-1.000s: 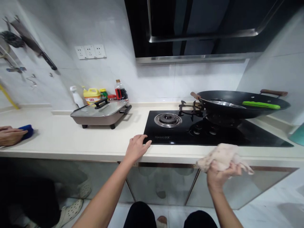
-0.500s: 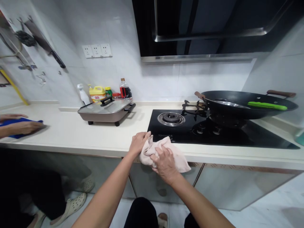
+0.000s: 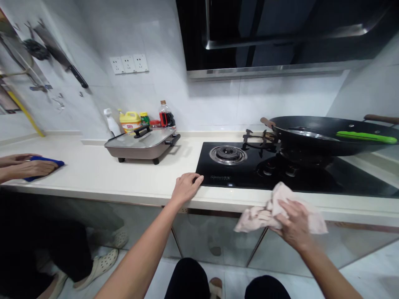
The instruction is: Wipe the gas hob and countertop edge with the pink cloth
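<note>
A pale pink cloth (image 3: pixel 260 218) bunches under my right hand (image 3: pixel 293 224), which presses it against the counter's front edge below the gas hob (image 3: pixel 240 176). My fingers grip its folds, and part of the cloth hangs over the cabinet front. My left hand (image 3: pixel 187 187) rests palm down on the cream countertop (image 3: pixel 124 182) beside the hob's front left corner, fingers laid on the surface and holding nothing.
A lidded electric pan (image 3: pixel 140 145) stands left of the hob, bottles (image 3: pixel 131 121) behind it. A black wok (image 3: pixel 311 145) with a green-handled utensil (image 3: pixel 364 137) sits on the right burner. At far left, another person's hands (image 3: pixel 31 168) press a blue cloth (image 3: pixel 56 162).
My right hand has slid the pink cloth rightward along the counter edge, away from my left hand, which stays by the hob corner. The other person's blue cloth has moved slightly rightward in view.
</note>
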The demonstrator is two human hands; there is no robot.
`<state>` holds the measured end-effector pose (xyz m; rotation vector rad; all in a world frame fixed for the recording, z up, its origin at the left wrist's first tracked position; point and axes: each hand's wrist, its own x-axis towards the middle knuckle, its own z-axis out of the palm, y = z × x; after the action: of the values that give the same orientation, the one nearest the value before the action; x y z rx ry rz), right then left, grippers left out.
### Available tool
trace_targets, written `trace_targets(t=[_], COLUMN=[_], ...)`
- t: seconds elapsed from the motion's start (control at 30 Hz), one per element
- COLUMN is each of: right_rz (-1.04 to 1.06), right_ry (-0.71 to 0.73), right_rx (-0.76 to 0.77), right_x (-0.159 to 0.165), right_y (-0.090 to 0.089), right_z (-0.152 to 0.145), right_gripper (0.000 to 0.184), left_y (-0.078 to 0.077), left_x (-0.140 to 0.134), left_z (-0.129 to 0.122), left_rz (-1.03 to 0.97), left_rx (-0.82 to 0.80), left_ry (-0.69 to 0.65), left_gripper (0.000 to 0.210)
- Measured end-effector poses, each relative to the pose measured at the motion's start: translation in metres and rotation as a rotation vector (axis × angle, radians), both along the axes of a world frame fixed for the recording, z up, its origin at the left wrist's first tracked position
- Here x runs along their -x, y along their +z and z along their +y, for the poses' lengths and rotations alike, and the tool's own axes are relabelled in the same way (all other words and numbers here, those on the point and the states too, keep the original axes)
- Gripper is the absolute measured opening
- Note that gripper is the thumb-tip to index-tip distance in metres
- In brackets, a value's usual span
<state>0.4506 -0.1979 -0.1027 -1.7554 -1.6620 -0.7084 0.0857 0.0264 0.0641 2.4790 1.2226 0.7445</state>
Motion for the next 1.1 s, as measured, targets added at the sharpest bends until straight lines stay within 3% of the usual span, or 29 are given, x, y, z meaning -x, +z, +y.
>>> trace_targets(t=[0.07, 0.13, 0.23, 0.37, 0.47, 0.57, 0.67, 0.73, 0.8, 0.9, 1.1], right_rz=[0.036, 0.027, -0.007, -0.032, -0.106, -0.159, -0.19, -0.226, -0.275, -0.301, -0.266], right_ry=[-0.063, -0.082, -0.102, -0.122, 0.02, 0.185, 0.23, 0.263, 0.319, 0.361, 0.164], right_rx=[0.041, 0.008, -0.085, -0.118, -0.078, -0.135, -0.22, -0.259, -0.276, -0.274, -0.134], right_x=[-0.038, -0.057, -0.045, 0.026, 0.096, 0.159, 0.194, 0.197, 0.183, 0.133, -0.027], right_y=[-0.001, 0.0, 0.002, 0.009, 0.023, 0.038, 0.049, 0.051, 0.05, 0.04, 0.01], right_z=[-0.024, -0.037, -0.036, -0.004, 0.034, 0.07, 0.091, 0.093, 0.088, 0.066, -0.015], right_gripper=[0.037, 0.039, 0.042, 0.044, 0.044, 0.049, 0.044, 0.036, 0.029, 0.026, 0.025], left_y=[0.0, 0.0, 0.0, 0.0, 0.001, 0.0, -0.002, -0.001, 0.0, 0.002, 0.002], left_x=[-0.001, -0.003, -0.004, -0.004, -0.004, -0.003, -0.002, -0.001, 0.0, 0.002, -0.001], left_z=[-0.002, -0.003, -0.003, -0.002, -0.002, -0.001, 0.001, 0.001, 0.0, -0.001, -0.002], left_rz=[0.003, 0.004, -0.011, -0.026, -0.013, -0.009, -0.015, -0.007, 0.009, 0.02, 0.026], left_rx=[0.002, 0.008, 0.027, 0.041, 0.035, 0.02, 0.002, -0.003, -0.005, -0.002, 0.001], left_ry=[0.01, 0.019, 0.025, 0.027, 0.024, 0.026, 0.034, 0.026, 0.011, 0.004, 0.021], left_gripper=[0.044, 0.044, 0.045, 0.047, 0.045, 0.044, 0.042, 0.041, 0.04, 0.038, 0.039])
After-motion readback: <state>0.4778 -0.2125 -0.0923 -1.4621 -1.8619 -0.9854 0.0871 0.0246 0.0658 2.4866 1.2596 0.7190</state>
